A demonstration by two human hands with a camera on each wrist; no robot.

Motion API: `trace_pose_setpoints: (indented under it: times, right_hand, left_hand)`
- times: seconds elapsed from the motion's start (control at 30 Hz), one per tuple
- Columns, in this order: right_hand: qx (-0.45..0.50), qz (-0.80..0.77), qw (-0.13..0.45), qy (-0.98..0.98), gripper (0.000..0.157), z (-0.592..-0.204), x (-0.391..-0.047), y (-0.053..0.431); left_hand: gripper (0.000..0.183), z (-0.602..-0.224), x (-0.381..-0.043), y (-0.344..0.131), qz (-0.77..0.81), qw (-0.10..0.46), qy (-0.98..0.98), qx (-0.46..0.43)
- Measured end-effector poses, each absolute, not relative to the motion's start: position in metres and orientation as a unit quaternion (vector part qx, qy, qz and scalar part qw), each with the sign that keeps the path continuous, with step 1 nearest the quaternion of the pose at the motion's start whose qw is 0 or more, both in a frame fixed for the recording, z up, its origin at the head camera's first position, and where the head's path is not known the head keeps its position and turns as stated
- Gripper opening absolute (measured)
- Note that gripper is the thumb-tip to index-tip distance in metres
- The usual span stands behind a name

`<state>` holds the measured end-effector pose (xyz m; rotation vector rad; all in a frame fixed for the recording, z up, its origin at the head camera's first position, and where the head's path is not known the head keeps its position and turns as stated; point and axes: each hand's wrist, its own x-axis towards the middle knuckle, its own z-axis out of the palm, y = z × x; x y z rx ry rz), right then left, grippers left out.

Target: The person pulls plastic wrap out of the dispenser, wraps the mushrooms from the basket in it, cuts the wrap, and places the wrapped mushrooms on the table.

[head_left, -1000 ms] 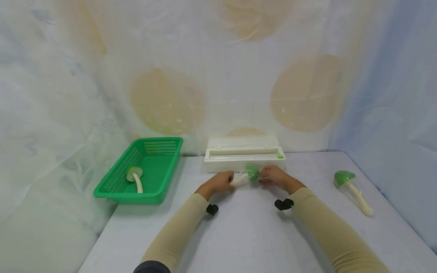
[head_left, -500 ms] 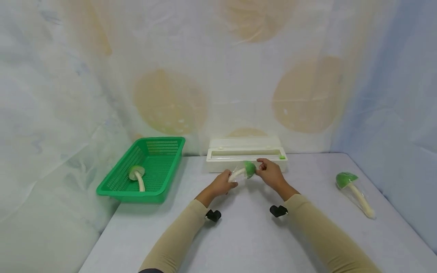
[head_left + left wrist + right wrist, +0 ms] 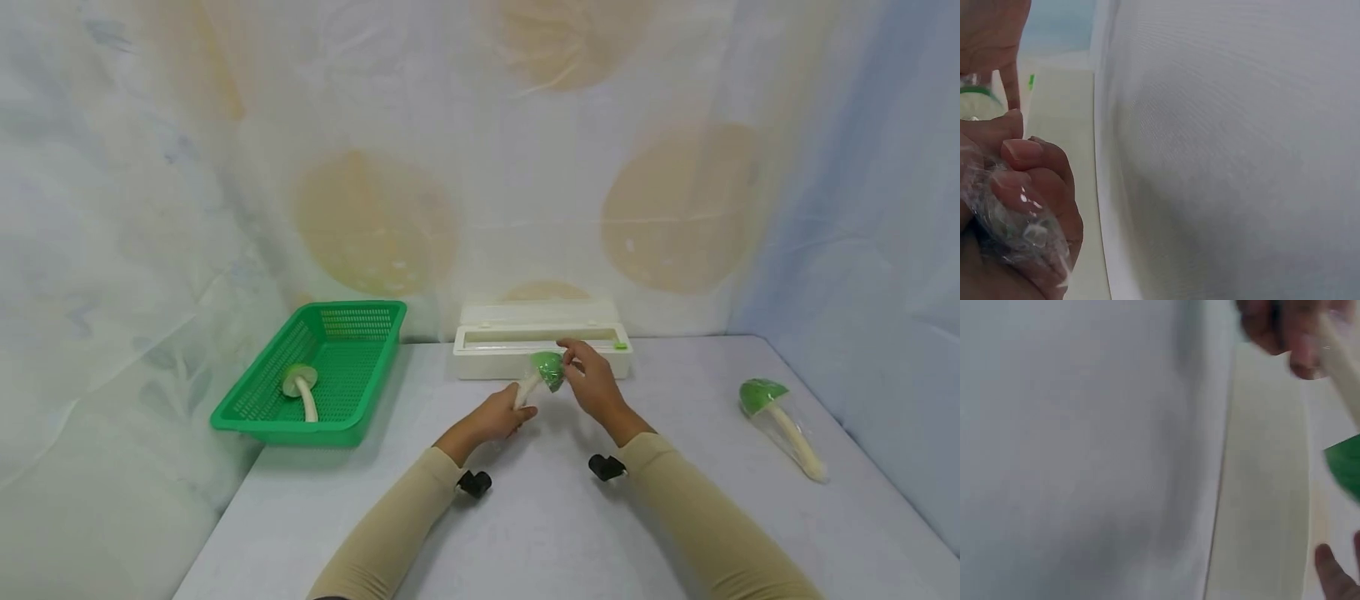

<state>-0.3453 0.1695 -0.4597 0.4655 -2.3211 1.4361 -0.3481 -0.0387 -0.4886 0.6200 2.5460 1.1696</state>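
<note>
In the head view, my left hand [image 3: 497, 415] grips the pale stem of a toy mushroom [image 3: 546, 365] with a green cap, held above the table. Clear cling film [image 3: 1029, 231] covers the mushroom and bunches in the left palm and fingers in the left wrist view. My right hand [image 3: 594, 387] is at the cap's right side, its fingers loosely extended. From the right wrist, the right fingertips [image 3: 1325, 555] show just beyond the green cap [image 3: 1347, 465]. Behind both hands stands a white cling film dispenser [image 3: 491, 367], its lid raised.
A green basket [image 3: 358, 417] at the left holds another mushroom [image 3: 305, 387], unwrapped. At the right, a film-wrapped mushroom [image 3: 763, 398] lies on the white table [image 3: 547, 533]. Plastic sheeting [image 3: 525, 183] hangs behind the table.
The wrapped mushroom has turned more upright in the left hand and shifted slightly left. The right hand's fingers have lifted and spread from their earlier low position beside the cap.
</note>
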Motion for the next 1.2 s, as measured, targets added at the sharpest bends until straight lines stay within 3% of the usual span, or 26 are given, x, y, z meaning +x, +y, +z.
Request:
trace_pose_setpoints:
  times: [0.07, 0.13, 0.3, 0.4, 0.53, 0.63, 0.7, 0.87, 1.2]
  right_hand:
    - [0.133, 0.578, 0.158, -0.790, 0.037, -0.459, -0.347, 0.170]
    - [0.080, 0.646, 0.135, -0.747, 0.048, -0.460, -0.350, 0.170]
    - [0.000, 0.700, 0.119, -0.704, 0.032, -0.460, -0.353, 0.159]
    - [-0.018, 0.670, 0.117, -0.733, 0.039, -0.457, -0.351, 0.152]
    - [-0.055, 0.677, 0.063, -0.731, 0.060, -0.455, -0.349, 0.148]
    - [-0.071, 0.725, 0.013, -0.685, 0.061, -0.453, -0.349, 0.146]
    - [-0.070, 0.743, -0.001, -0.666, 0.053, -0.452, -0.348, 0.146]
    - [-0.033, 0.693, 0.042, -0.719, 0.032, -0.444, -0.349, 0.149]
    - [-0.003, 0.621, 0.149, -0.770, 0.027, -0.425, -0.360, 0.169]
  left_hand:
    - [0.036, -0.487, -0.347, -0.037, 0.391, 0.138, 0.882, 0.224]
    - [0.031, -0.486, -0.345, -0.034, 0.383, 0.142, 0.883, 0.233]
    - [0.030, -0.481, -0.342, -0.025, 0.372, 0.139, 0.879, 0.264]
    - [0.031, -0.480, -0.342, -0.021, 0.349, 0.112, 0.891, 0.269]
    - [0.037, -0.481, -0.341, -0.016, 0.323, 0.094, 0.905, 0.260]
    - [0.039, -0.483, -0.339, -0.014, 0.317, 0.091, 0.909, 0.256]
    - [0.039, -0.484, -0.339, -0.014, 0.314, 0.088, 0.910, 0.255]
    - [0.039, -0.482, -0.337, -0.016, 0.338, 0.086, 0.903, 0.252]
    - [0.042, -0.481, -0.335, -0.037, 0.591, 0.191, 0.757, 0.205]
